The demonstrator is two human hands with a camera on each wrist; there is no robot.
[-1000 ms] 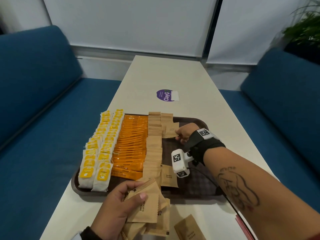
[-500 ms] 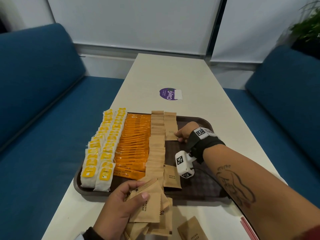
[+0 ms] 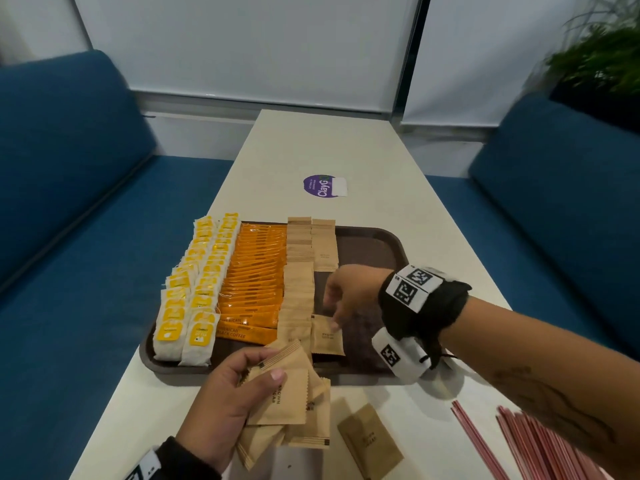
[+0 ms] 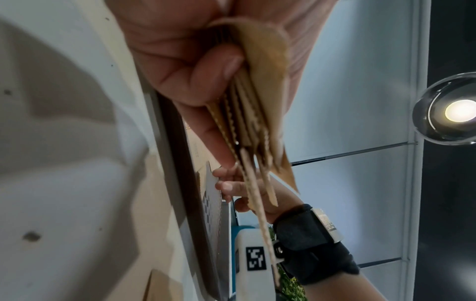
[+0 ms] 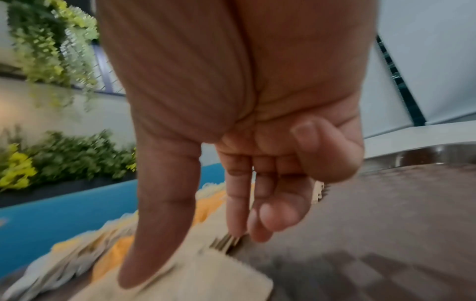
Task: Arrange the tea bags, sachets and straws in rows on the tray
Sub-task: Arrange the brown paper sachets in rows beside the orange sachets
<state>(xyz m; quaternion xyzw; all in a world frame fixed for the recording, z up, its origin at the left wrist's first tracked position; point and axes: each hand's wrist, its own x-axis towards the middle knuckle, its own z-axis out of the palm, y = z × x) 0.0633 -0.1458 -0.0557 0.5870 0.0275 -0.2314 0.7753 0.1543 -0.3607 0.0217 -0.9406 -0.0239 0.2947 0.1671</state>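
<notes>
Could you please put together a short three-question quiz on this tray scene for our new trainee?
1. True or false: the red straws already lie on the tray.
2. What does the left hand hold? A) tea bags B) a bunch of brown sugar sachets C) nothing
3. Which row lies between the tea bags and the brown sachet rows?

Key
1. False: they lie on the table, off the tray.
2. B
3. The orange coffee sachets.
</notes>
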